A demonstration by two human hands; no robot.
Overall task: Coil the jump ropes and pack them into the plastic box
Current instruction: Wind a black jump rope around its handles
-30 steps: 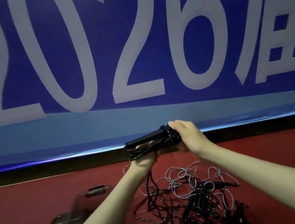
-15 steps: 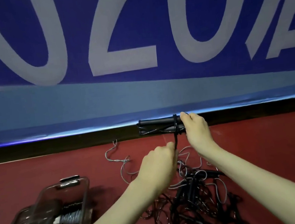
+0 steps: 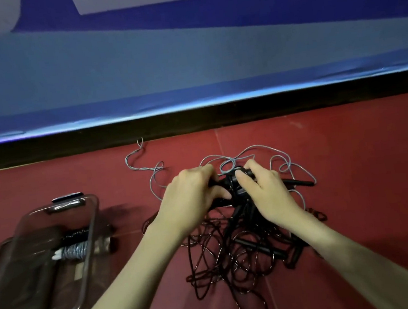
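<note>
Black rope tangle [image 3: 237, 257], grey-blue cord [image 3: 258, 148], red floor [image 3: 364, 161], blue banner [image 3: 186, 54].

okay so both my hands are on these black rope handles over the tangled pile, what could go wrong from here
The black cord hangs from the handles held by the left hand and right hand into the tangled pile; lifting may drag other ropes or tighten knots. The grey rope looped by your fingers could get wound in.

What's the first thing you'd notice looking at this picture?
Two hands, the left hand and right hand, grip a bundle of black jump rope handles above a big tangle of black and grey jump ropes on the red floor. A clear plastic box sits at left.
</note>
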